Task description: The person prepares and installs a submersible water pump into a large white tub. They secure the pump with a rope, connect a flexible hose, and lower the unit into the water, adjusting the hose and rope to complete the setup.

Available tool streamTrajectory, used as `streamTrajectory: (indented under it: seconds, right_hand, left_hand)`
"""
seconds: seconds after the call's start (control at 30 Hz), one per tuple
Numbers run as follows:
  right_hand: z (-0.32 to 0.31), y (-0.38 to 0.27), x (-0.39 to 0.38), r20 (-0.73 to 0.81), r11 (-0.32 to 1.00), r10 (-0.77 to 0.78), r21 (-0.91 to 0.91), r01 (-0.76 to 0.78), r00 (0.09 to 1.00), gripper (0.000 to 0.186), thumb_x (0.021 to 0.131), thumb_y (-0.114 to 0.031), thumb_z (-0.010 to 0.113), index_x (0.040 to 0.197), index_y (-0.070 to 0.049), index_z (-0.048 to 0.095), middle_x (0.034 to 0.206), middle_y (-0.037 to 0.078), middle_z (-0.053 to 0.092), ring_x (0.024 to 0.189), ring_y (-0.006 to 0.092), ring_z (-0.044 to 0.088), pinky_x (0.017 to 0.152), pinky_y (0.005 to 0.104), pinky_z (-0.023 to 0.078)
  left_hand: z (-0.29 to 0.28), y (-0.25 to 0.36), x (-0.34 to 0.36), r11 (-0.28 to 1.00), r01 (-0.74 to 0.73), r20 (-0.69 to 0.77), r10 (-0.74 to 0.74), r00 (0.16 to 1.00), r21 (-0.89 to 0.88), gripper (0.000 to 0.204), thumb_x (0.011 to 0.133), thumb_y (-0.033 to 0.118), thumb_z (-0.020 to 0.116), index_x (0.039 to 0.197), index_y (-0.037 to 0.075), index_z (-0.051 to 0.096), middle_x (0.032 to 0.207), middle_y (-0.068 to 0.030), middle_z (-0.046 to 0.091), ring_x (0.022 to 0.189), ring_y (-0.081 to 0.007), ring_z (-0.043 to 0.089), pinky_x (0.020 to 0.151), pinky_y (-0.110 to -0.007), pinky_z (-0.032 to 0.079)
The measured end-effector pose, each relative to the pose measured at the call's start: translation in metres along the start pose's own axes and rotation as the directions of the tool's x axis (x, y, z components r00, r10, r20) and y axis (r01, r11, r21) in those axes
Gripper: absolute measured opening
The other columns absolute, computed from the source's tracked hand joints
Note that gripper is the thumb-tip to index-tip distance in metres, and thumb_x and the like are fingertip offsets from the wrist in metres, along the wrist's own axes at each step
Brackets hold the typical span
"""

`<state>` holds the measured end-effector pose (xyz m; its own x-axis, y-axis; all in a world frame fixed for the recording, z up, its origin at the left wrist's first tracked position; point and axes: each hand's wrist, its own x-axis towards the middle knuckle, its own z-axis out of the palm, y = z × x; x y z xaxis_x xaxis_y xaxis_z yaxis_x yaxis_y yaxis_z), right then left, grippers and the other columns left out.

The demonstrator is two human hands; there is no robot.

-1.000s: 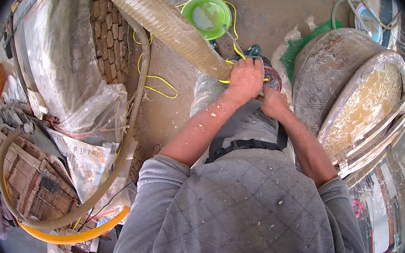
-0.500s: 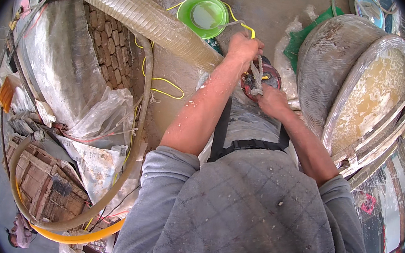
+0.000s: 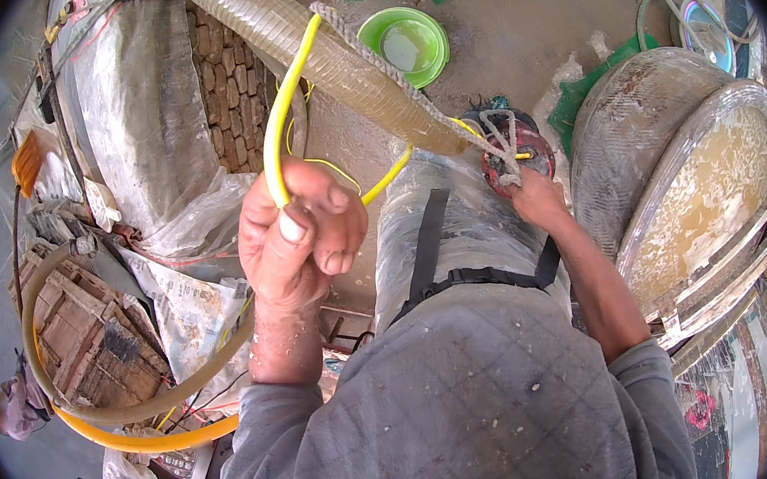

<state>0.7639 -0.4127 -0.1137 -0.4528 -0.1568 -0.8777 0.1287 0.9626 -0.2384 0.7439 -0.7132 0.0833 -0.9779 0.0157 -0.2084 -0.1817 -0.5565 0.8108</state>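
Note:
My left hand (image 3: 294,235) is raised at left of centre, its fingers closed around a yellow cable (image 3: 286,109). The cable loops up from the fist, and a grey rope (image 3: 384,66) runs from its top down to a round red and black power tool (image 3: 538,153). My right hand (image 3: 536,200) grips the near side of this tool, its fingers partly hidden beneath it. Knotted rope lies over the tool, and a short piece of yellow cable shows on it. The tool is just beyond my legs, which are in pale, dust-smeared covering.
A wide ribbed hose (image 3: 307,42) slants across the top. Beyond the tool stands a green bucket (image 3: 440,42) with pale liquid. At right are large round moulded pieces (image 3: 660,117); at left are plastic sheeting (image 3: 132,116), stacked bricks (image 3: 227,87) and a bent brown hose (image 3: 140,413).
My left hand has moved from beside the tool back and to the left, drawing the yellow cable and rope out with it. The right hand stays at the tool.

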Motion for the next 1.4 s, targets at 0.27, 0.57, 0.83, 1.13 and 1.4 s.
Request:
streamTrajectory:
  seconds: [0.27,0.57,0.83,1.13,1.4]
  right_hand:
    - [0.004,0.009,0.016,0.058,0.999,0.020,-0.034,-0.018,0.998,0.049,0.092,-0.041,0.058,0.128,-0.008,0.058,0.118,0.023,0.066,0.115,0.0396,0.061,0.097,0.0570,0.041]
    - [0.006,0.006,0.021,0.076,0.998,0.019,-0.055,-0.015,0.997,0.051,0.093,-0.041,0.054,0.132,-0.008,0.056,0.124,0.023,0.064,0.117,0.0414,0.059,0.099,0.0574,0.040]
    - [0.015,0.003,0.028,0.060,0.995,0.002,-0.102,0.004,0.998,0.049,0.094,-0.041,0.053,0.127,-0.005,0.057,0.119,0.024,0.065,0.114,0.0417,0.060,0.094,0.0597,0.042]
    - [0.017,-0.008,0.023,0.022,0.996,-0.024,-0.081,0.026,0.999,0.045,0.093,-0.040,0.053,0.119,-0.004,0.059,0.117,0.027,0.063,0.111,0.0443,0.059,0.093,0.0535,0.046]
    - [0.020,-0.013,0.019,0.027,0.995,-0.003,-0.104,0.005,1.000,0.045,0.094,-0.042,0.053,0.121,-0.006,0.060,0.119,0.024,0.063,0.112,0.0426,0.059,0.093,0.0521,0.047]
  left_hand:
    - [-0.083,-0.001,-0.127,0.966,0.190,-0.433,-0.099,0.896,0.173,0.044,0.095,0.043,0.063,0.070,0.007,0.058,0.046,0.0022,0.044,0.046,-0.0135,0.047,0.084,-0.043,0.048]
    - [-0.163,-0.090,-0.196,0.584,0.777,-0.635,-0.512,0.579,0.237,0.065,0.099,0.056,0.048,0.072,0.000,0.065,0.059,-0.0061,0.056,0.054,-0.0138,0.052,0.054,-0.029,0.042]
    - [-0.169,-0.147,-0.151,-0.103,0.614,-0.521,-0.647,0.556,0.783,0.048,0.080,0.048,0.075,0.105,0.008,0.069,0.083,-0.0116,0.071,0.085,-0.0290,0.070,0.079,-0.041,0.053]
    - [-0.180,-0.219,-0.068,0.025,0.224,-0.162,-0.613,0.773,0.974,0.049,0.078,0.020,0.073,0.123,0.006,0.061,0.114,-0.0143,0.069,0.105,-0.0321,0.066,0.092,-0.041,0.052]
    - [-0.133,-0.258,-0.037,0.614,0.740,-0.118,-0.742,0.660,0.274,0.034,0.094,0.010,0.050,0.125,-0.003,0.058,0.111,-0.0157,0.068,0.094,-0.0246,0.070,0.080,-0.035,0.056]
